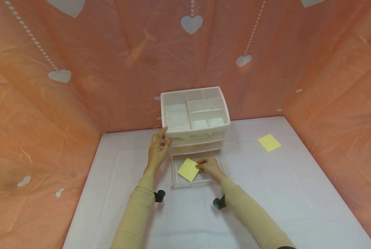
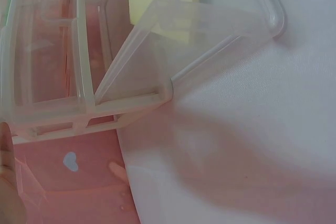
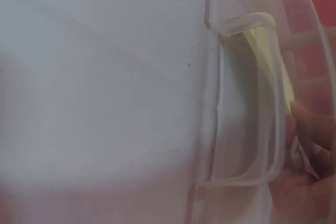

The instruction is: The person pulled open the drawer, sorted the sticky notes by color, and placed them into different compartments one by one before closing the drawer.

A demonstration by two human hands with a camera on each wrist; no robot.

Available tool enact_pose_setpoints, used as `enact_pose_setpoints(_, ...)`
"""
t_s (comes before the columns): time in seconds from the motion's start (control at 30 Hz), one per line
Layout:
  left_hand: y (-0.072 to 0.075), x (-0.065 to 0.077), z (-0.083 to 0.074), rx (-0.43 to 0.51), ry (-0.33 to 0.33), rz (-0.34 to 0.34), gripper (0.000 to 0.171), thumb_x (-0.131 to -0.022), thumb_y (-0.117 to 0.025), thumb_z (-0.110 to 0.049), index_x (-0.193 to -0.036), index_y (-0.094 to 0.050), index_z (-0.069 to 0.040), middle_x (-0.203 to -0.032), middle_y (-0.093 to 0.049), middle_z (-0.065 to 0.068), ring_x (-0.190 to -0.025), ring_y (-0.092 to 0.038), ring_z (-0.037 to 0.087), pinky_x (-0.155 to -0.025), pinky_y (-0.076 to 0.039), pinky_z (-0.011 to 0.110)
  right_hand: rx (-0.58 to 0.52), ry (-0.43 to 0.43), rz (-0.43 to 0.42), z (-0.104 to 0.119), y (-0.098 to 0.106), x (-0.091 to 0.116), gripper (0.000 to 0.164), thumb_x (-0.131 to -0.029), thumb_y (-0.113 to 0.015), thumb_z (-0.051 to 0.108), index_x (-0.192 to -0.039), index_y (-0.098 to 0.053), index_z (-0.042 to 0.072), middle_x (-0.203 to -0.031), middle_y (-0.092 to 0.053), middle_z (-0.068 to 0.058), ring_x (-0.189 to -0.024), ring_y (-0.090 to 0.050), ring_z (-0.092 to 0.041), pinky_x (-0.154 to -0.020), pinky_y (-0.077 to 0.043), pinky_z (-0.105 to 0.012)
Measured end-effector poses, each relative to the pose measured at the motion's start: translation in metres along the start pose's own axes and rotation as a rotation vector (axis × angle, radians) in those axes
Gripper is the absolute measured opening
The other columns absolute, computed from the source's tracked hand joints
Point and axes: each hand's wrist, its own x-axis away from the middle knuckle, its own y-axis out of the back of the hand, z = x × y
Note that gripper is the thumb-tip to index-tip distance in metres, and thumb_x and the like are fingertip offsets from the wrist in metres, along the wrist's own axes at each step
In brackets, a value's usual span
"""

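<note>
A small plastic drawer unit stands at the back of the table, its clear bottom drawer pulled out. My right hand pinches a yellow sticky note by its right corner, over that drawer. Through the drawer's clear front, the right wrist view shows the note and the fingers. My left hand touches the unit's left front edge, thumb and fingers spread. In the left wrist view only a sliver of the left hand shows beside the unit's frame.
Another yellow sticky note lies on the white table to the right. The unit's top tray is split into several compartments. Orange cloth with white hearts hangs behind and on both sides.
</note>
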Motion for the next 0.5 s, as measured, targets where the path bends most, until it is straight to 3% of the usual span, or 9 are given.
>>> enact_pose_setpoints(0.17,0.0007,0.0003,-0.0001,0.009,0.01,0.007,0.047,-0.092,-0.059,-0.016,-0.135,-0.042,-0.021,-0.115,-0.047,0.02,-0.105,-0.052,0.041,-0.078,-0.055,0.045,0.022,0.019,0.008,0.0007,-0.0011,0.0015,0.017,-0.076,-0.07,0.005,-0.091,-0.069,-0.003,-0.089,-0.07,-0.014,-0.068,-0.058,-0.01,-0.062,-0.051,-0.017)
enact_pose_setpoints(0.5,0.0015,0.001,-0.0004,0.015,0.021,0.016,0.047,-0.092,-0.059,-0.017,-0.135,-0.042,-0.022,-0.117,-0.047,0.019,-0.106,-0.051,0.041,-0.078,-0.055,0.045,0.277,0.145,-0.023,0.0012,-0.0043,0.0032,0.013,-0.071,-0.073,0.005,-0.081,-0.068,-0.002,-0.078,-0.069,-0.012,-0.069,-0.057,-0.017,-0.061,-0.048,-0.023)
